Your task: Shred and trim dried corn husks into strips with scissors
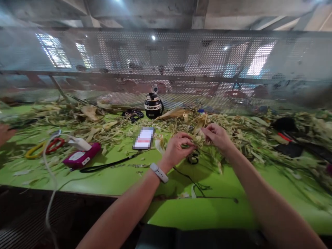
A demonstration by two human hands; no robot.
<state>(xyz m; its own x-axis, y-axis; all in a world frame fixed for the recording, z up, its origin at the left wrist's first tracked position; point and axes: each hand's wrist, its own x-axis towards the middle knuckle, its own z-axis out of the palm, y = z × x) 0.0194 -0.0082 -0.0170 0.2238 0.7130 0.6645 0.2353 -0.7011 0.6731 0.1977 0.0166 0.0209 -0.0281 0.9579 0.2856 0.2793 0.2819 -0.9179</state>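
Observation:
My left hand (178,148), with a pale band on its wrist, is over the green table (111,183), its fingers curled and pinched together. Just to the right and slightly farther off, my right hand (216,136) pinches thumb against fingertips. Between the two hands are pale strips of corn husk (198,138) that both sets of fingertips appear to grip; the exact ends are partly hidden. Beneath the hands lies a small dark coil (193,158). Thin dark strands (199,186) run along the table towards me.
Loose husk (241,126) is heaped along a perforated metal screen (176,65). A black bottle (153,106) stands before it. Left of my hands lie a phone (144,138), a black strap (103,166) and a purple power strip (81,157) with a trailing cable. Another person's hand (5,134) shows far left.

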